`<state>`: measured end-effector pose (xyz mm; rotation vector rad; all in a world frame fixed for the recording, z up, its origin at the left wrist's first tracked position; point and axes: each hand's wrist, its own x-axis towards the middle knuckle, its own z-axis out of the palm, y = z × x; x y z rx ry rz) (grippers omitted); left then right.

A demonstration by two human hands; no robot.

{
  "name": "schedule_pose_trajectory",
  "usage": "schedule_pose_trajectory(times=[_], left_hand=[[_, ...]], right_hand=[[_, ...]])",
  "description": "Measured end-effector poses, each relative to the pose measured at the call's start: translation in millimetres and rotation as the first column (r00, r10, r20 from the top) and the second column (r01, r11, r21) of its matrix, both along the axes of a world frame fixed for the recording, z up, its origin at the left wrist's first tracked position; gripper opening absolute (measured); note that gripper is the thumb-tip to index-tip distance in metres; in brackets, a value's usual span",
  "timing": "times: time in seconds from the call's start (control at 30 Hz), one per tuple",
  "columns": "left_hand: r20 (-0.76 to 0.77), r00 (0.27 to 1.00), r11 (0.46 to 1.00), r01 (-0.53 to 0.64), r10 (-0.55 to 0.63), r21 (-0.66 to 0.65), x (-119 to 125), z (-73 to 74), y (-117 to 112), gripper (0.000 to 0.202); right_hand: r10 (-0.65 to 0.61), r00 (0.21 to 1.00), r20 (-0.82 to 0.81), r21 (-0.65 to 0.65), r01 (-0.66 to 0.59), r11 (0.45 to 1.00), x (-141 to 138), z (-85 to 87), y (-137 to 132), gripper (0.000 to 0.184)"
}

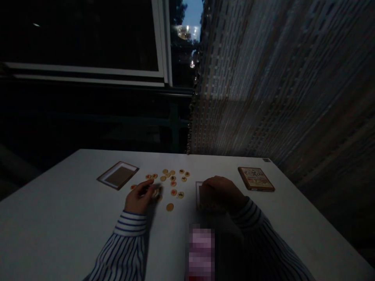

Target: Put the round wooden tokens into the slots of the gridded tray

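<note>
Several small round yellow tokens [172, 178] with dark or red marks lie scattered on a white table [58, 218]. My left hand [140, 198] rests at their left edge, fingers pinched on one token. My right hand [219, 192] lies curled over a small white-rimmed tray or box [198, 193], covering most of it; what the fingers hold is hidden. One plain token [170, 207] lies alone nearer to me, between the hands.
A flat brown-and-white box part [118, 175] lies at the left of the tokens. A brown printed box lid [256, 178] sits at the right. A beaded curtain [278, 86] hangs behind the table, a dark window [88, 39] at the left. The light is dim.
</note>
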<state>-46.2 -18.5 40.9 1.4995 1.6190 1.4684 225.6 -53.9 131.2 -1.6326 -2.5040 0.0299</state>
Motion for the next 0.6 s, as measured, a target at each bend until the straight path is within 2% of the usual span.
schedule_pose_trajectory(times=[0.1,0.2,0.3,0.4,0.5,0.6], left_hand=[[-0.103,0.995,0.999,0.024,-0.019,0.043,-3,-7.0,0,0.034],[-0.282,0.959,0.988,0.081,-0.041,0.133,-7,-13.9,2,0.028],[-0.469,0.882,0.974,0.143,-0.044,0.178,-11,-22.1,6,0.027],[-0.605,0.795,0.973,0.167,-0.037,0.160,-14,-30.4,8,0.029],[-0.693,0.721,0.976,0.151,0.000,0.157,-15,-36.6,8,0.028],[-0.746,0.665,0.976,0.132,0.041,0.171,-14,-40.3,7,0.024]], right_hand=[[0.052,0.997,0.050,0.026,-0.054,0.998,-14,-6.0,3,0.027],[0.111,0.990,0.086,0.046,-0.115,0.992,-29,-13.0,6,0.028],[0.118,0.985,0.129,0.037,-0.124,0.992,-46,-16.8,6,0.027],[0.177,0.975,0.136,0.045,-0.184,0.982,-63,-18.5,4,0.025],[0.210,0.973,0.092,0.019,-0.212,0.977,-77,-25.9,3,0.022],[0.228,0.972,0.051,0.023,-0.229,0.973,-85,-41.2,4,0.021]])
